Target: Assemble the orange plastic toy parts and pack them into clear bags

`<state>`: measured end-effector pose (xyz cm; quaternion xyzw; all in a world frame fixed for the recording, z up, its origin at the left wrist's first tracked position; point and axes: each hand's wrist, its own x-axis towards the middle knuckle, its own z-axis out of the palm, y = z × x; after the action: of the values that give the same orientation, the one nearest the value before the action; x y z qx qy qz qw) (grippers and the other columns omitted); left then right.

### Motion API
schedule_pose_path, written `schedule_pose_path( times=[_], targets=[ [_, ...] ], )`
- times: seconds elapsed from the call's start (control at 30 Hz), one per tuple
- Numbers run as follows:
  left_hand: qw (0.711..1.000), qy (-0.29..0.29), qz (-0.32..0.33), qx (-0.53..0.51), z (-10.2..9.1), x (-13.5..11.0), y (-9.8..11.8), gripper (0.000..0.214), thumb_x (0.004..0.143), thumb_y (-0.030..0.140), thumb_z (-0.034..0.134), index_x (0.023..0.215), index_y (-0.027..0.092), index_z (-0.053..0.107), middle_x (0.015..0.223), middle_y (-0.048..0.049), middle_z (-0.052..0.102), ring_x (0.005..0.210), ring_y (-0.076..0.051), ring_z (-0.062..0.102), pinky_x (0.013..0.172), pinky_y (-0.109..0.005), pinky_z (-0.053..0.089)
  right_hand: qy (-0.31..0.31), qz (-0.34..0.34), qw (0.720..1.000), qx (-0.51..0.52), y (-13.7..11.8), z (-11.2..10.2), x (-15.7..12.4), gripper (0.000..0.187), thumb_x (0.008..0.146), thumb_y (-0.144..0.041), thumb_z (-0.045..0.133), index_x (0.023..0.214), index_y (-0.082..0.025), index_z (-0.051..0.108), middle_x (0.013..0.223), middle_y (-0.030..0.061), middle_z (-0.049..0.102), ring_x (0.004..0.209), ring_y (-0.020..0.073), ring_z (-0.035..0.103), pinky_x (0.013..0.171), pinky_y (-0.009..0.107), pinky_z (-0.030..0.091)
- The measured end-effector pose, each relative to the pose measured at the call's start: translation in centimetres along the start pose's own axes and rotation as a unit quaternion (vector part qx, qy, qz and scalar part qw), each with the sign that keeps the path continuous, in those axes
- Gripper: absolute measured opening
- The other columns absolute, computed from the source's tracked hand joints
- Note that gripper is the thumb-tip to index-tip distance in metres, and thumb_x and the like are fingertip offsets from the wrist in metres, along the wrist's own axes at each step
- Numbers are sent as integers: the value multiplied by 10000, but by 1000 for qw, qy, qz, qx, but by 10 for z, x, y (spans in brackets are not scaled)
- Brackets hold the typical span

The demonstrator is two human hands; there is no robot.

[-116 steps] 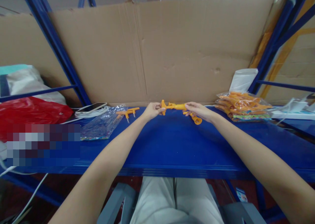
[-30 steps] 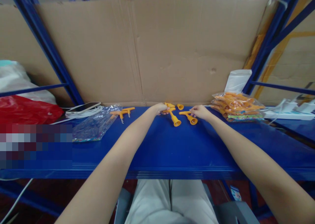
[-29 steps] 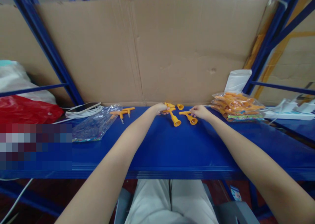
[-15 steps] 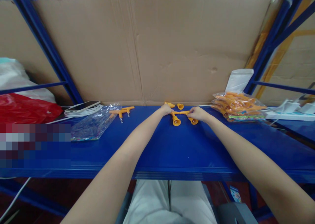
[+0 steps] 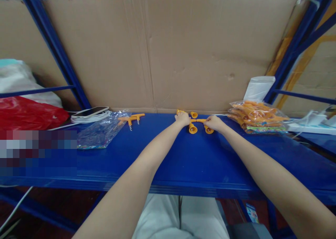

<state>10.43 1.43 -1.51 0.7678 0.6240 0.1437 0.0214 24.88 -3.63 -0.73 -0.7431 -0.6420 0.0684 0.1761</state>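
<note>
Near the shelf's back edge, the left hand grips one belled corkscrew, the right hand its twin. An orange cup lies behind, before the cardboard; a filled bag sits rightward, T-handled screws leftward.

Blue desk bears, L to R: cable coil, clear bag, 2 corkscrews, bell-ended orange pcs., bagged orange pcs..

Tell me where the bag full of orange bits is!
In the head view, the bag is at the right, between the right hand and the white power strip.
</note>
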Motion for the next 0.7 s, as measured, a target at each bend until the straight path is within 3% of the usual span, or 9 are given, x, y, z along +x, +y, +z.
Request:
schedule_pose_path(
  times=[0.13,0.27,0.37,0.53,0.6,0.7],
  targets=[
    [997,58,27,51,-9,-4,-5,364,850,358,409,1066,132,597,1207,-155,522,1169,-272,402,953,-417,298,7,-5,1000,-6,2,-1,2,320,798,-337,473,852,-115,697,846,123,693,809,200,641,603,208,426],
    [990,112,5,85,-36,-2,-35,349,824,250,404,1091,95,567,1190,-181,521,1138,-280,421,958,-420,269,48,-11,999,0,4,-6,3,372,829,-398,433,864,-127,685,882,126,689,854,209,633,648,233,431],
    [981,131,-84,113,-55,-1,-74,390,800,186,403,1160,78,508,1237,-206,491,1165,-296,409,969,-433,248,75,-10,997,7,6,-8,4,320,817,-356,460,895,-132,675,945,127,680,914,214,619,685,237,432],
    [955,44,-277,101,-62,-4,-138,575,722,233,530,1254,41,430,1258,-276,462,1194,-380,403,938,-505,298,64,-18,998,7,6,-6,3,271,789,-289,491,923,-138,673,970,119,673,948,219,608,731,245,430],
    [965,-7,-254,63,-58,-2,-153,508,696,196,547,1180,46,520,1192,-279,522,1137,-381,470,907,-495,354,58,-23,998,7,5,-5,3,263,780,-267,491,923,-141,673,955,112,676,934,217,610,737,251,432],
    [987,-5,-160,28,-53,5,-162,418,689,189,545,1079,51,604,1106,-276,580,1085,-381,517,866,-458,412,55,-27,998,2,5,-5,2,278,772,-264,485,941,-140,667,971,110,669,934,222,605,739,267,437]
  ],
)
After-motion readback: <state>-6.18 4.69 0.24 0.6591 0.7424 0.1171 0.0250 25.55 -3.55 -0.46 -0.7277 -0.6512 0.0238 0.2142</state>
